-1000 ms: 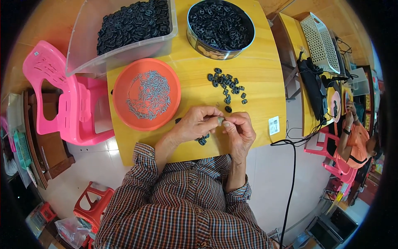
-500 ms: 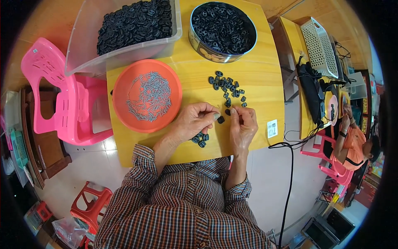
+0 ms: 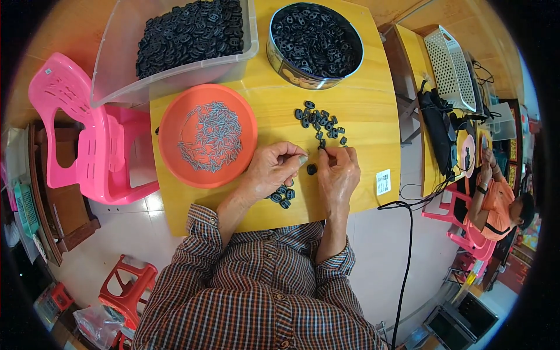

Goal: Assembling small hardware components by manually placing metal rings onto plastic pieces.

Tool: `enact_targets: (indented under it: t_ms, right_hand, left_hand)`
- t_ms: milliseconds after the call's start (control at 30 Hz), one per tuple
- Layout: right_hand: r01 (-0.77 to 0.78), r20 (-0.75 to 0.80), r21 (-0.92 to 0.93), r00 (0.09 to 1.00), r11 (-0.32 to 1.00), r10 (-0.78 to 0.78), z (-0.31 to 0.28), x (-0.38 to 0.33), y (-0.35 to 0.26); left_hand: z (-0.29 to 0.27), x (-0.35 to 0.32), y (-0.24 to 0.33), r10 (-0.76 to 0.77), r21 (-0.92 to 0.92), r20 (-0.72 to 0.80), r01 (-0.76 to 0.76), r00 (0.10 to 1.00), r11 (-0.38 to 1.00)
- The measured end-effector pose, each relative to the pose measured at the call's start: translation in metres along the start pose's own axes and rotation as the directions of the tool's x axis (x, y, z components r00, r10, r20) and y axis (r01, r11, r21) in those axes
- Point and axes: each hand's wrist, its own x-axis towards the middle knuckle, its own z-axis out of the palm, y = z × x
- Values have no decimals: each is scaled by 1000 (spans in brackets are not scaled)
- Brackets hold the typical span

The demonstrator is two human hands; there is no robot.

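Note:
My left hand (image 3: 274, 167) is over the near middle of the yellow table, thumb and fingers pinched together. What the pinch holds is too small to make out. To its right, my right hand (image 3: 340, 175) has its fingertips closed on a small black cord-lock piece (image 3: 322, 144), partly hidden, at the near end of a loose group. Several more black cord-lock pieces (image 3: 318, 119) spread out beyond it. One dark piece (image 3: 312, 169) lies between my hands. Another small cluster (image 3: 284, 197) sits below my left wrist. An orange plate (image 3: 169, 151) of small grey metal springs (image 3: 213, 137) stands at left.
A clear plastic bin (image 3: 175, 73) and a round tin (image 3: 315, 81), both full of black pieces, stand at the back. A pink chair (image 3: 87, 151) is at left. A black cable (image 3: 410, 256) hangs off the right edge. A person in orange (image 3: 493, 204) sits far right.
My right hand has moved slightly away from me, its fingertips now at the near end of the black pieces. My left hand stays almost in place, still pinched.

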Motion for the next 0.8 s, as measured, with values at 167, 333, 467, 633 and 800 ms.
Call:
enact_targets:
  t_ms: [167, 333, 467, 633, 800]
  right_hand:
    - [-222, 92, 470, 975, 855, 202, -4, -6, 2]
    - [-525, 444, 790, 846, 316, 297, -18, -15, 1]
    - [-549, 485, 807, 826, 216, 287, -16, -22, 2]
    - [-518, 471, 843, 841, 146, 266, -10, -30, 4]
    - [-497, 458, 855, 857, 146, 234, -8, -32, 1]
  left_hand:
    - [-2, 0, -2, 14, -65, 11, -13, 1000, 998]
    - [-1, -2, -1, 36, -55, 47, -34, 998, 998]
    - [1, -1, -2, 53, -71, 58, -49, 997, 996]
    - [2, -2, -1, 48, -62, 69, -44, 996, 997]
    - [1, -1, -6, 65, -42, 89, -62, 994, 997]
